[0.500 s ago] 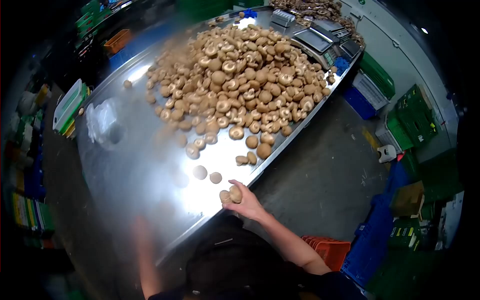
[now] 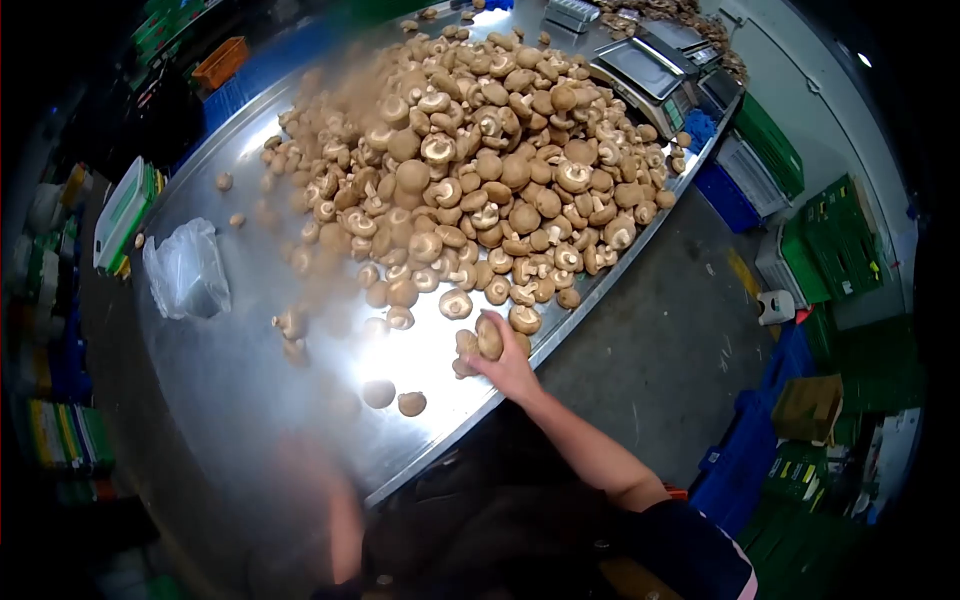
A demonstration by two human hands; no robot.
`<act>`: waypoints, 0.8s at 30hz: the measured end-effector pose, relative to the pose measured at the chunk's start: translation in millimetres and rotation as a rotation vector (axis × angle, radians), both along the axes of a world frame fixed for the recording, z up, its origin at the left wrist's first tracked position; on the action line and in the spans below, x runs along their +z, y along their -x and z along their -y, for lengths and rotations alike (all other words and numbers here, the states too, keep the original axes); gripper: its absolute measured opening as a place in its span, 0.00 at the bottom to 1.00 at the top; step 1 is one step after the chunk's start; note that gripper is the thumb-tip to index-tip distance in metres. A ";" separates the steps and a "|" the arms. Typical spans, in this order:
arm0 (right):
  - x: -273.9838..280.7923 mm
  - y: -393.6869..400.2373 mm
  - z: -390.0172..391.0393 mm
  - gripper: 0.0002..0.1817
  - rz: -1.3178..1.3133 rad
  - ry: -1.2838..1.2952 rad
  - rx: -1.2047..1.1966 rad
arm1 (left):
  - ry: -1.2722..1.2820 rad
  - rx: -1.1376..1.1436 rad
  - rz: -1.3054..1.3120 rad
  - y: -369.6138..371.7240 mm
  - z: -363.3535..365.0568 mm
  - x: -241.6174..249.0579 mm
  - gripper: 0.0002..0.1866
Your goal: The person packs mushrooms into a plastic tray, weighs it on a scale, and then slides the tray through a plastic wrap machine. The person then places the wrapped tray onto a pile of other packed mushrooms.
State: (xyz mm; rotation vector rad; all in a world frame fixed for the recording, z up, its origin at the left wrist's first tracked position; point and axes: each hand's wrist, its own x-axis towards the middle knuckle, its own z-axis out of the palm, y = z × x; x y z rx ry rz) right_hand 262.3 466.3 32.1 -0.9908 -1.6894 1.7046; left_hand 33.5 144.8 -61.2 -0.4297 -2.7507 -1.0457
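Note:
A large heap of brown mushrooms (image 2: pixel 480 170) covers the far part of a metal table (image 2: pixel 230 390). My right hand (image 2: pixel 510 362) is at the heap's near edge, closed round mushrooms (image 2: pixel 489 339), with others touching or beside it. My left hand (image 2: pixel 310 465) is low over the table's near left part, smeared, so its fingers and anything in them cannot be made out. Between the hands lie two loose mushrooms (image 2: pixel 411 403). A few blurred ones (image 2: pixel 291 323) sit farther left.
A clear plastic bag (image 2: pixel 188 270) lies on the table's left side. Scales (image 2: pixel 645 75) stand at the far right end. Green and blue crates (image 2: pixel 750 175) are on the floor at right, an orange crate (image 2: pixel 221 62) at the far left.
My right hand has moved forward to the heap's near edge, still holding mushrooms. The left hand has shifted slightly right in view. The camera view has shifted, and blurred mushrooms now show at left.

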 end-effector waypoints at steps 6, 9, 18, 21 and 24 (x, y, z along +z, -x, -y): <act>17.9 5.8 -102.4 0.47 0.189 -0.216 -0.007 | -0.103 -0.038 0.069 -22.1 -114.4 25.8 0.24; 23.7 7.2 -167.0 0.47 0.272 -0.508 0.061 | -0.496 -0.082 0.279 -24.7 -171.9 18.8 0.26; 65.1 34.2 -256.6 0.43 0.627 -1.007 0.052 | -0.363 -0.064 0.142 -34.4 -303.4 28.5 0.42; 64.8 36.5 -239.0 0.45 0.591 -1.066 0.086 | -0.383 -0.059 0.223 -26.5 -292.7 28.7 0.41; 57.4 36.0 -229.8 0.45 0.594 -1.037 0.048 | -0.379 -0.105 0.229 -24.8 -275.1 35.7 0.40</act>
